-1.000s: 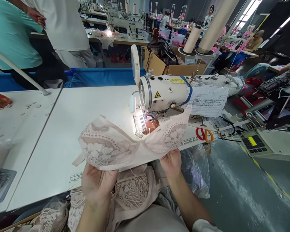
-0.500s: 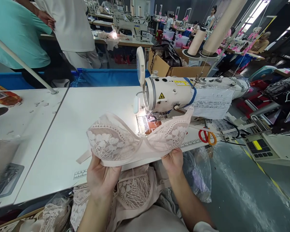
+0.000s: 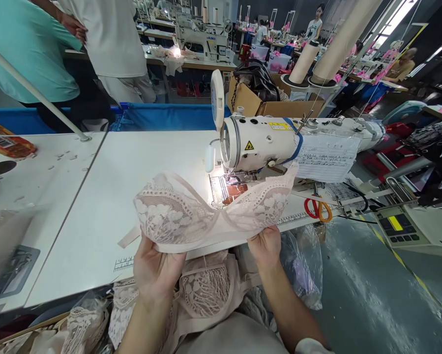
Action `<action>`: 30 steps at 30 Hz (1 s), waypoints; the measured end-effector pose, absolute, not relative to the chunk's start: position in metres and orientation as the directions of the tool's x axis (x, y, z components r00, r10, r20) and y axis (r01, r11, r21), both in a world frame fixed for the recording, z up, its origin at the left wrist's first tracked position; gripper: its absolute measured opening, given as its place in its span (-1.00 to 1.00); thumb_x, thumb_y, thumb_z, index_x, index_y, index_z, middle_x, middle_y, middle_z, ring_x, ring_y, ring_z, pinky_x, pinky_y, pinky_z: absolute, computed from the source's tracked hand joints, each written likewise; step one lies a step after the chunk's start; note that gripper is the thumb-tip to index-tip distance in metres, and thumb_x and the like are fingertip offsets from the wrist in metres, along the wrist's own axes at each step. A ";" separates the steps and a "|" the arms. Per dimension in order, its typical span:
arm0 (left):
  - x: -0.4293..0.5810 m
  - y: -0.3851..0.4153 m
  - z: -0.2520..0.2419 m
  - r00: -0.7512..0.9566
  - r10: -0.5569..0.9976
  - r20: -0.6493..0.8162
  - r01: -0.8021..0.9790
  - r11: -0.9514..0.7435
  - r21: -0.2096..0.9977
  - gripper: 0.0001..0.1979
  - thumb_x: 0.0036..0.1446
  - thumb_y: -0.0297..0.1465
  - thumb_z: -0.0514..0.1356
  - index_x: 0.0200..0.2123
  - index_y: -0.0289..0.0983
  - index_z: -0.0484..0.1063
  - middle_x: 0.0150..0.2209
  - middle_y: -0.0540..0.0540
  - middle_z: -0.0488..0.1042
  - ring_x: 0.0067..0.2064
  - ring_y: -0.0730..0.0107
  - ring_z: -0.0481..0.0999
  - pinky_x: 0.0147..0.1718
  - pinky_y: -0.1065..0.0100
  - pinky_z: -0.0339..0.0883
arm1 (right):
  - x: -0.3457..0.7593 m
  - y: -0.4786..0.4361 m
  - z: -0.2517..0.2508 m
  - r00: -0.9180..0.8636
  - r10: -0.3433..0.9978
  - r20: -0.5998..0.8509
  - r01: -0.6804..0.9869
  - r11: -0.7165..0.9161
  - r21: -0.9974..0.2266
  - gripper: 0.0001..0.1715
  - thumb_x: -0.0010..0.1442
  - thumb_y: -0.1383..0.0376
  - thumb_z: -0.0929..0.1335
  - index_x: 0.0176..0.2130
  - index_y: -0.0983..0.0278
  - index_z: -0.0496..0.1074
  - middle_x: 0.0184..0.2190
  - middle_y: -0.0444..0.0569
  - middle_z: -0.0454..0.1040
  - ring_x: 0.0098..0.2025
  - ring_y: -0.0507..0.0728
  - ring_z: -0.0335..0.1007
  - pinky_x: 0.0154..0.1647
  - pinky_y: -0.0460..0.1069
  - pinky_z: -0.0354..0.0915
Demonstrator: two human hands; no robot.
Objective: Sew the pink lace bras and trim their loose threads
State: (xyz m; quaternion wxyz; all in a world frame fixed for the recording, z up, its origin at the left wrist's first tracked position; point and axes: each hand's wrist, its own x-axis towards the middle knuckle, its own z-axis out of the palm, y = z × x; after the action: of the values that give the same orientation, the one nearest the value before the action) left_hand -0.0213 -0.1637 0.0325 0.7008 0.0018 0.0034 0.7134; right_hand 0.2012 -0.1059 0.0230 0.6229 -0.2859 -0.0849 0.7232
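Observation:
I hold a pale pink lace bra (image 3: 191, 216) up in front of me, above the front edge of the white sewing table (image 3: 106, 196). My left hand (image 3: 156, 268) grips the lower edge of its left cup, fingers curled under the fabric. My right hand (image 3: 265, 246) pinches the bottom edge below the right cup. The right cup's tip reaches toward the lit needle area of the white sewing machine (image 3: 265, 142). More pink lace pieces (image 3: 202, 290) lie in my lap below the held one.
Orange-handled scissors (image 3: 318, 209) lie on the table right of the machine, next to a control box (image 3: 408, 226). Thread cones (image 3: 304, 61) and a cardboard box (image 3: 265, 103) stand behind. Two people (image 3: 95, 44) stand at the far left. A plastic bag (image 3: 302, 265) hangs by my right knee.
The bra and both hands have risen slightly and shifted a little right; the grip is unchanged. The view has tilted a bit.

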 end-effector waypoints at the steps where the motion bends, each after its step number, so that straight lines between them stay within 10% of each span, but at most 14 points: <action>1: -0.021 -0.164 0.033 -0.015 1.000 -0.002 -1.000 -0.015 0.005 -0.47 0.44 -0.31 -0.34 0.38 -0.10 0.03 0.28 -0.10 0.32 0.31 0.33 0.28 0.35 0.22 -0.03 | 0.201 -0.106 0.023 -0.060 0.952 -0.300 -0.849 -0.207 -0.486 -0.53 0.32 0.41 0.13 0.02 0.18 0.49 -0.05 -0.10 0.60 0.03 -0.03 0.51 0.11 -0.05 0.39; 30: -0.012 -0.163 0.032 -0.019 0.998 0.067 -1.000 -0.017 -0.025 -0.47 0.45 -0.20 -0.22 0.41 -0.17 -0.11 0.30 -0.16 0.25 0.33 0.26 0.21 0.33 0.18 -0.01 | 0.204 -0.104 0.020 -0.039 0.945 -0.325 -0.836 -0.209 -0.507 -0.57 0.33 0.39 0.14 -0.13 0.23 0.55 -0.09 -0.09 0.62 -0.01 -0.03 0.53 0.18 -0.03 0.33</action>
State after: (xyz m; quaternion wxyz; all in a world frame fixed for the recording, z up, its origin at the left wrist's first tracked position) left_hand -0.0121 -0.1627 0.0324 0.7004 0.0153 -0.0324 0.7129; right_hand 0.2042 -0.1037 0.0204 0.6225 -0.3050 -0.0891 0.7152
